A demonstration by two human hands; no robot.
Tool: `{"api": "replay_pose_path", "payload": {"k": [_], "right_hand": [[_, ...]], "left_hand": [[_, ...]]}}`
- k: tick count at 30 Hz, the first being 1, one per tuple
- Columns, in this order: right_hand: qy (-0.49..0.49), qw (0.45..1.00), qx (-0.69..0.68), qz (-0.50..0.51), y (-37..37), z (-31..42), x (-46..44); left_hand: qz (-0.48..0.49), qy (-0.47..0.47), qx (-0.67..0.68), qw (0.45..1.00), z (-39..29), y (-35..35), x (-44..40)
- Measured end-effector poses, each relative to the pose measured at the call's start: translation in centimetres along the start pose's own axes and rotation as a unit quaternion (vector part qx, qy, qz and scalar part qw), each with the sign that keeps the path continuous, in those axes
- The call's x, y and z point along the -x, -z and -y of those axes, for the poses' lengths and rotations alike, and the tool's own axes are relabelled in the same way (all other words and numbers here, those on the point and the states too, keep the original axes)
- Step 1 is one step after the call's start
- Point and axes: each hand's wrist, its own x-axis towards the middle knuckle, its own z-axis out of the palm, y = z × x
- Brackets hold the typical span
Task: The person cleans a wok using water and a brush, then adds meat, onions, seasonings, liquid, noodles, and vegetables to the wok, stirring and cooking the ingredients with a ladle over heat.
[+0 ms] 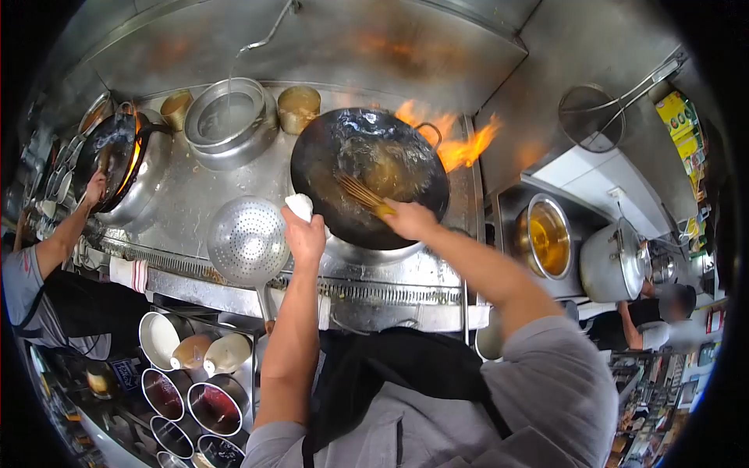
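Note:
A large black wok (320,156) sits over the burner with bubbling liquid inside and flames rising behind its right side. My right hand (409,221) is closed around the end of a bamboo wok brush (363,193), whose bristles reach into the wok. At the wok's left edge, my left hand (306,236) is wrapped round a folded white cloth (299,206). Whether the cloth also grips the wok's rim or a handle is hidden. Just left of that hand lies a perforated metal strainer (248,240), its handle pointing toward me.
Water runs from a faucet (269,37) into a metal basin (201,101). Flames (472,144) lick out behind the wok. A bowl of yellow oil (563,243) and a lidded pot (608,269) stand right. Sauce containers (214,409) sit lower left. A co-worker's hand (95,189) works another wok (87,164).

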Motion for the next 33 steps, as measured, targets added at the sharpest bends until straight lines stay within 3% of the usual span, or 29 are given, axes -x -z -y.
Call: {"api": "replay_pose_path", "payload": {"k": [3,5,7,9,13,16,19,21,22,23,24,27,29,31,33], "right_hand": [[0.007,0.988,0.094,0.122,6.9,-5.1,3.8],[0.037,0.957,0.278,0.08,10.6,-9.3,1.0],[0.013,0.964,0.265,0.004,11.1,-12.6,-8.2],[-0.034,0.987,0.151,-0.051,9.3,-6.6,-14.1],[0.007,0.977,-0.057,-0.205,-3.8,0.5,-11.7],[0.023,0.984,-0.005,-0.174,-2.7,-0.2,-10.4],[-0.104,0.949,-0.184,-0.236,-0.9,1.0,-14.2],[-0.086,0.944,-0.246,-0.201,-1.7,5.2,-13.3],[0.032,0.937,-0.179,-0.297,-6.1,4.9,-15.3],[0.008,0.933,-0.349,-0.089,-1.9,8.0,-8.3],[0.072,0.924,-0.369,-0.064,-2.6,7.0,-6.1],[0.145,0.956,-0.235,0.096,1.3,0.0,2.4],[0.088,0.975,-0.12,0.164,4.2,-7.9,3.2],[0.174,0.976,0.02,0.129,6.1,-15.2,-2.6],[0.022,0.988,0.15,-0.006,10.2,-6.7,-5.2]], "left_hand": [[0.027,0.024,-0.02,0.999,-0.3,0.0,-0.1],[0.035,0.021,-0.043,0.998,-0.2,0.2,-0.6],[0.078,0.04,-0.067,0.994,-0.8,0.5,-1.2],[0.074,0.018,-0.065,0.995,-0.5,0.5,-1.5],[0.088,0.046,-0.062,0.993,-0.8,0.8,-1.5],[0.137,0.05,-0.101,0.984,-0.4,1.8,-1.3],[0.138,0.064,-0.072,0.986,-0.5,1.7,-1.1],[0.127,0.052,-0.018,0.99,1.0,1.0,-1.0],[0.123,0.06,0.026,0.99,1.1,1.0,-0.8],[0.119,0.068,0.069,0.988,1.1,1.1,-0.7],[0.11,0.076,0.09,0.987,0.2,1.3,-0.4],[0.116,0.094,0.0,0.989,0.2,0.8,-0.7],[0.116,0.08,-0.011,0.99,0.0,1.0,-1.3],[0.128,0.076,-0.042,0.988,0.4,0.7,-1.5],[0.133,0.064,-0.046,0.988,0.9,0.3,-2.0]]}}
